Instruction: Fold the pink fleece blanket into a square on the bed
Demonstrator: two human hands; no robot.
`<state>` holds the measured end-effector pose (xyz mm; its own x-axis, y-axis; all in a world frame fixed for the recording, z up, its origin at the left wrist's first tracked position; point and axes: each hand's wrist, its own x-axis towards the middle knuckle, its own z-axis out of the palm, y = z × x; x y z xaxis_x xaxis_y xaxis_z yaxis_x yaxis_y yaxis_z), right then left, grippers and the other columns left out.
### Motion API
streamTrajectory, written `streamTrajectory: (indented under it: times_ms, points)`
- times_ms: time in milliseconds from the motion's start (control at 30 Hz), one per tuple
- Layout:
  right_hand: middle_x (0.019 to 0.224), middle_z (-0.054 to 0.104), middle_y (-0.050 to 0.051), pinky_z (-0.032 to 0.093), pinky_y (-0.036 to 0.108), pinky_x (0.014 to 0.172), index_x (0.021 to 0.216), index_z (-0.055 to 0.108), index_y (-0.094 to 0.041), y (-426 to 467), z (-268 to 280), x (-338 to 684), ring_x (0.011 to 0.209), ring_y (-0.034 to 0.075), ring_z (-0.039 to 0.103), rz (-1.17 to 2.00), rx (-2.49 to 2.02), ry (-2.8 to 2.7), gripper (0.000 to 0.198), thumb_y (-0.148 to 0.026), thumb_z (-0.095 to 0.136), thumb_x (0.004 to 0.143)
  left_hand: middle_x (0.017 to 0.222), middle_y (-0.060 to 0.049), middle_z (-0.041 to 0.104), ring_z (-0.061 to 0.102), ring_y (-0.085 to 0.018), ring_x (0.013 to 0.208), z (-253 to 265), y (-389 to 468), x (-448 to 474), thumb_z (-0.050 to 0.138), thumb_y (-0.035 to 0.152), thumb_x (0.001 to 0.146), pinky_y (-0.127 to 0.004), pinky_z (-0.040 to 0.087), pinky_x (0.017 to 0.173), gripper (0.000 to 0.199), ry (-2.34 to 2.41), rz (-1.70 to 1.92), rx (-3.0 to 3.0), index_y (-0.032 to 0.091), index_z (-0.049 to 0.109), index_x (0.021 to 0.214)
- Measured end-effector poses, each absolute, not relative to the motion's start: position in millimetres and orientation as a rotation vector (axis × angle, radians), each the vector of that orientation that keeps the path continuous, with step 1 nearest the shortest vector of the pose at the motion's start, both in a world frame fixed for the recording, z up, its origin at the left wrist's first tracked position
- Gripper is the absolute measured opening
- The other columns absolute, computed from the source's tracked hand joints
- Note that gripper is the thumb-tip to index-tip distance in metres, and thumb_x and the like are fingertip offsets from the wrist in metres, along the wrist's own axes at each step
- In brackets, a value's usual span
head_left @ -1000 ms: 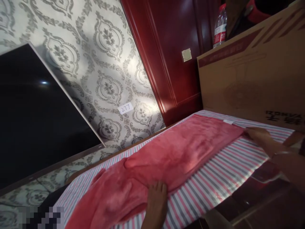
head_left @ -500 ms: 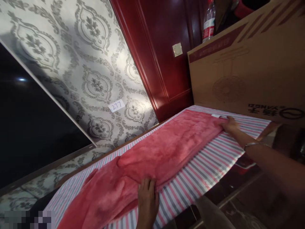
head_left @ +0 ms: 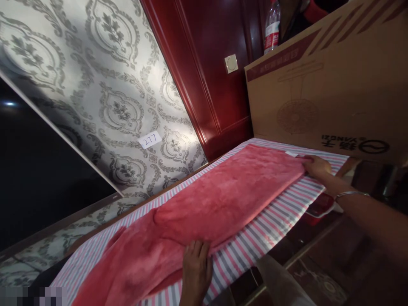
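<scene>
A pink fleece garment (head_left: pixel 223 195) lies lengthwise over a striped cloth (head_left: pixel 251 253). Its right part is spread smooth; its left part is bunched and folded, so I cannot tell its exact kind. My right hand (head_left: pixel 317 168) pinches the right end near a small white label (head_left: pixel 291 154). At the near edge, about the middle, my left hand (head_left: pixel 196 265) has its fingers curled over the fleece, with the thumb side low and partly hidden. The fabric between both hands looks drawn fairly straight. A thin bracelet circles the right wrist.
A large cardboard box (head_left: pixel 318 97) stands at the cloth's right end, with a plastic bottle (head_left: pixel 272 32) behind its top edge. Patterned wallpaper, a number card (head_left: pixel 150 139) and a red wood panel (head_left: pixel 204 72) line the far side. A dark screen (head_left: pixel 47 170) is left.
My right hand has pulled the garment's right end slightly outward, and the near edge is straighter and flatter. My left hand stays on the near edge. The view has shifted a little.
</scene>
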<state>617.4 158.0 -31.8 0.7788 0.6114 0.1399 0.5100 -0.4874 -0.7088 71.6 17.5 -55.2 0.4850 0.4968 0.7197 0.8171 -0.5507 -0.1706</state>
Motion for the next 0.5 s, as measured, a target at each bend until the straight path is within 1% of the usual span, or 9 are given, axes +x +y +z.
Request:
streamTrajectory:
  times_ms: [100, 167, 233, 300, 367, 400, 433, 467, 500]
  points:
    - [0.124, 0.069, 0.016, 0.049, 0.038, 0.09, 0.133, 0.066, -0.016, 156, -29, 611, 0.114, 0.032, 0.063, 0.212, -2.216, -0.817, 0.05, -0.028, 0.05, 0.087, 0.098, -0.009, 0.071, 0.064, -0.024, 0.091, -46, 13, 73, 0.044, 0.011, 0.092, -0.038, 0.05, 0.081, 0.03, -1.087, -0.83, -2.244, 0.02, 0.066, 0.111]
    - [0.126, 0.068, 0.016, 0.049, 0.039, 0.091, 0.134, 0.065, -0.019, 153, -27, 607, 0.116, 0.032, 0.062, 0.223, -2.224, -0.815, 0.05, -0.03, 0.047, 0.09, 0.096, -0.008, 0.071, 0.065, -0.024, 0.089, -38, 10, 74, 0.047, 0.017, 0.094, -0.037, 0.051, 0.079, 0.025, -1.086, -0.813, -2.291, 0.02, 0.066, 0.109]
    - [0.124, 0.069, 0.016, 0.048, 0.043, 0.092, 0.134, 0.066, -0.022, 151, -24, 604, 0.117, 0.034, 0.062, 0.215, -2.232, -0.815, 0.048, -0.032, 0.046, 0.091, 0.095, -0.008, 0.071, 0.066, -0.023, 0.089, -32, 8, 76, 0.049, 0.023, 0.096, -0.037, 0.051, 0.08, 0.021, -1.086, -0.806, -2.321, 0.02, 0.066, 0.107]
    - [0.118, 0.07, 0.017, 0.047, 0.049, 0.095, 0.126, 0.071, -0.024, 151, -18, 604, 0.12, 0.037, 0.059, 0.192, -2.234, -0.822, 0.043, -0.032, 0.05, 0.09, 0.095, -0.007, 0.071, 0.066, -0.023, 0.089, -28, 8, 78, 0.049, 0.026, 0.097, -0.036, 0.052, 0.079, 0.02, -1.08, -0.809, -2.313, 0.021, 0.067, 0.106]
    - [0.109, 0.072, 0.018, 0.046, 0.051, 0.096, 0.112, 0.077, -0.023, 156, -8, 607, 0.121, 0.038, 0.057, 0.171, -2.221, -0.84, 0.035, -0.03, 0.055, 0.086, 0.096, -0.008, 0.071, 0.066, -0.024, 0.089, -26, 8, 79, 0.049, 0.029, 0.098, -0.036, 0.052, 0.078, 0.022, -1.063, -0.808, -2.301, 0.021, 0.067, 0.107]
    - [0.107, 0.072, 0.017, 0.047, 0.049, 0.095, 0.107, 0.078, -0.022, 160, -2, 609, 0.12, 0.037, 0.058, 0.16, -2.203, -0.853, 0.032, -0.029, 0.057, 0.084, 0.097, -0.008, 0.07, 0.066, -0.024, 0.089, -26, 8, 79, 0.049, 0.03, 0.098, -0.036, 0.052, 0.077, 0.023, -1.059, -0.807, -2.299, 0.021, 0.067, 0.108]
    - [0.106, 0.073, 0.016, 0.048, 0.045, 0.094, 0.106, 0.078, -0.021, 164, 5, 612, 0.118, 0.034, 0.059, 0.146, -2.174, -0.867, 0.031, -0.028, 0.058, 0.084, 0.098, -0.009, 0.07, 0.066, -0.024, 0.089, -26, 9, 79, 0.049, 0.031, 0.098, -0.036, 0.053, 0.076, 0.023, -1.058, -0.809, -2.3, 0.02, 0.067, 0.109]
    - [0.109, 0.073, 0.014, 0.05, 0.04, 0.093, 0.113, 0.077, -0.021, 167, 11, 615, 0.115, 0.03, 0.061, 0.129, -2.137, -0.878, 0.035, -0.028, 0.056, 0.086, 0.098, -0.009, 0.069, 0.066, -0.023, 0.088, -25, 9, 80, 0.049, 0.031, 0.098, -0.035, 0.053, 0.076, 0.024, -1.059, -0.815, -2.3, 0.02, 0.067, 0.11]
    - [0.115, 0.072, 0.012, 0.051, 0.034, 0.09, 0.123, 0.072, -0.022, 170, 15, 618, 0.112, 0.025, 0.063, 0.112, -2.097, -0.884, 0.04, -0.028, 0.052, 0.089, 0.097, -0.009, 0.069, 0.066, -0.022, 0.087, -25, 9, 80, 0.049, 0.029, 0.098, -0.034, 0.052, 0.075, 0.023, -1.06, -0.826, -2.297, 0.02, 0.067, 0.109]
